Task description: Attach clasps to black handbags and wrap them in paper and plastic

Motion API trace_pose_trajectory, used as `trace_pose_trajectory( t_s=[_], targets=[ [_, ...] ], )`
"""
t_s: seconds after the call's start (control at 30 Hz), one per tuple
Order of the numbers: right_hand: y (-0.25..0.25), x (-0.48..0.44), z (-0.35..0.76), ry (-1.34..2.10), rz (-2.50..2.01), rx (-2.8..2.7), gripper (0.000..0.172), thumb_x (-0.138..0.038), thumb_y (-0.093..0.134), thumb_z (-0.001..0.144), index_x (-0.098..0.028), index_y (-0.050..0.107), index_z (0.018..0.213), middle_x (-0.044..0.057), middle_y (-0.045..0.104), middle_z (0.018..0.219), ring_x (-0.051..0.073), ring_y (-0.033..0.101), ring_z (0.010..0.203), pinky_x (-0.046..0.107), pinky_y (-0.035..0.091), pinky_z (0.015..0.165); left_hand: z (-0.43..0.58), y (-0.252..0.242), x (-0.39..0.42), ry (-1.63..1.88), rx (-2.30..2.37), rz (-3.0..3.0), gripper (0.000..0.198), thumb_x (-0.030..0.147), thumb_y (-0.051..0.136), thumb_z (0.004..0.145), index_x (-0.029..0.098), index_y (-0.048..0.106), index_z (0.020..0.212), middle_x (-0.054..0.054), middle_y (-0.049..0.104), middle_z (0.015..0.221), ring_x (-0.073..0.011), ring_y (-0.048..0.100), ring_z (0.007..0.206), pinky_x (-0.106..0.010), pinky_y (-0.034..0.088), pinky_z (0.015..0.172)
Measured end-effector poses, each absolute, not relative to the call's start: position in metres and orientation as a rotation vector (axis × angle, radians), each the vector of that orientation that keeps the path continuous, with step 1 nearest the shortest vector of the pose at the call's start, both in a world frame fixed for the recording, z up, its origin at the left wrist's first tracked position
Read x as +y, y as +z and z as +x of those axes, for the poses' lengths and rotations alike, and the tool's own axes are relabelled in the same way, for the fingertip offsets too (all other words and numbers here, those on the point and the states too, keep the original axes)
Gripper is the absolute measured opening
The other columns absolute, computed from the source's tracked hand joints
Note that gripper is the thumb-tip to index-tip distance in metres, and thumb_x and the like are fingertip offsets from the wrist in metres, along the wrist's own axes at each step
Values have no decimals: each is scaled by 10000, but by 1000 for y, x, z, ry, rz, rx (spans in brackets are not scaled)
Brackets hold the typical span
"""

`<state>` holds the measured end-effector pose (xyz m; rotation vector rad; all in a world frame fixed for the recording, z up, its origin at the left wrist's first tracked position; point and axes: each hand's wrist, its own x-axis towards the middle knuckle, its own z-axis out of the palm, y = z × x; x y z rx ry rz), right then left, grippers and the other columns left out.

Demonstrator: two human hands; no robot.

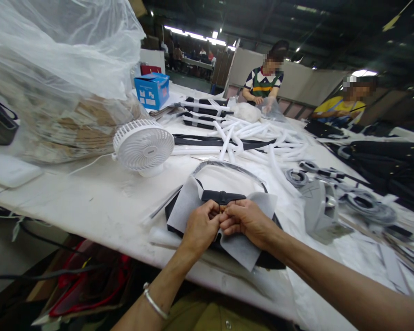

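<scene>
A black handbag lies at the table's front edge, partly covered by thin white wrapping sheets. Its wrapped handle arches away from me. Across the middle runs a black strap. Just below that strap, my left hand and my right hand meet fingertip to fingertip. Both are closed in a pinch around a small orange-brown piece. Fingers hide most of the piece, so its kind is unclear.
A white fan stands left of the bag, near a large plastic sack. Behind lie white tubes and black straps. On the right are a grey tape dispenser and wrapped coils. Two people work across the table.
</scene>
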<state>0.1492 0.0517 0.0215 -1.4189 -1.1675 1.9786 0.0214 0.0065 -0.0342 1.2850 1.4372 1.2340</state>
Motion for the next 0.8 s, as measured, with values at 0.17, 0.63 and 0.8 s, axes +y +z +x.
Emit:
trace_pose_trajectory(
  t_s=[0.17,0.63,0.8],
  targets=[
    [32,59,160,2131,-1318,-1133,12,-91,622,761,-93,618,772,72,684,720,90,602,482,170,541,459,17,-35,9,1258,1272,1132,209,355,664,771,152,626,799,3,642,711,-128,570,651,-219,420,595],
    [46,74,167,1566,-1397,-1771,217,-187,687,723,-156,671,937,-4,658,613,143,628,475,209,534,407,8,-36,11,1190,965,897,336,462,608,816,134,568,870,-60,695,803,-127,628,656,-242,476,651],
    [41,73,159,1588,-1325,-1865,295,-216,641,756,-158,637,1045,-16,652,650,126,635,520,202,534,464,5,-31,11,1168,959,861,289,360,637,774,120,591,928,-65,699,774,-143,647,679,-257,496,687]
  ],
)
